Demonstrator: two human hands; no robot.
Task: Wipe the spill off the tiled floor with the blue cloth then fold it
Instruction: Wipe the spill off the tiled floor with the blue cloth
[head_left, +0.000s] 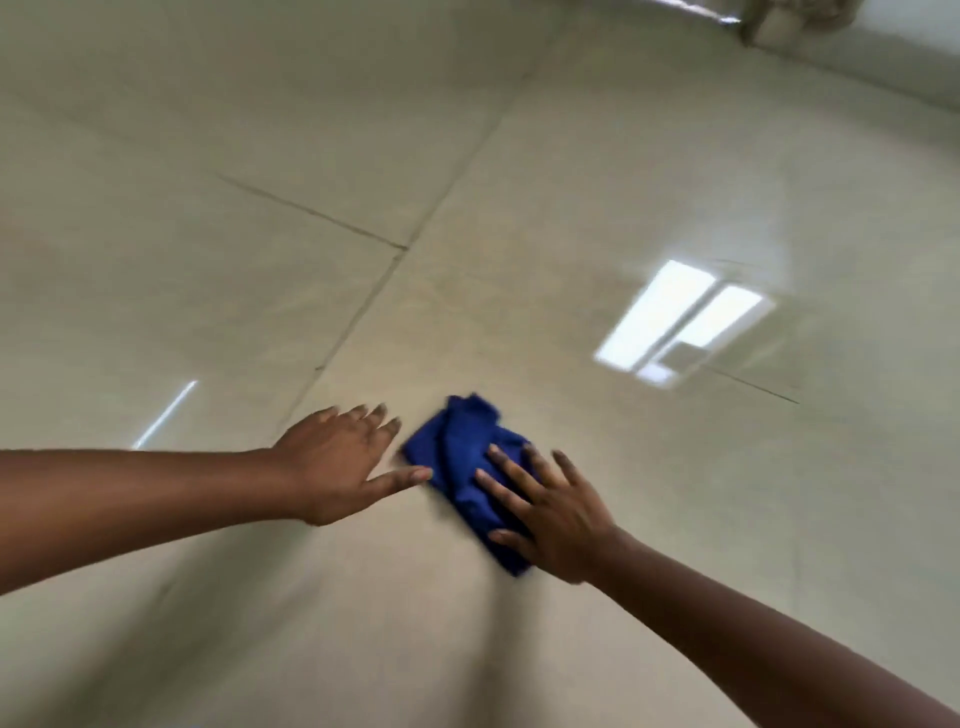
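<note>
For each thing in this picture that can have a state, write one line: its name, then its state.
blue cloth: bunched, lying on the floor, not folded neatly.
right hand: fingers spread, pressing on the cloth.
left hand: open, fingers straight, beside the cloth.
tiled floor: glossy, reflecting lights; no spill can be made out.

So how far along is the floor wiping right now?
Done: no spill shows on the tiled floor, though blur hides detail. In hand: the right hand presses the bunched blue cloth flat to the tile; the left hand is spread beside it. Left: folding.
</note>
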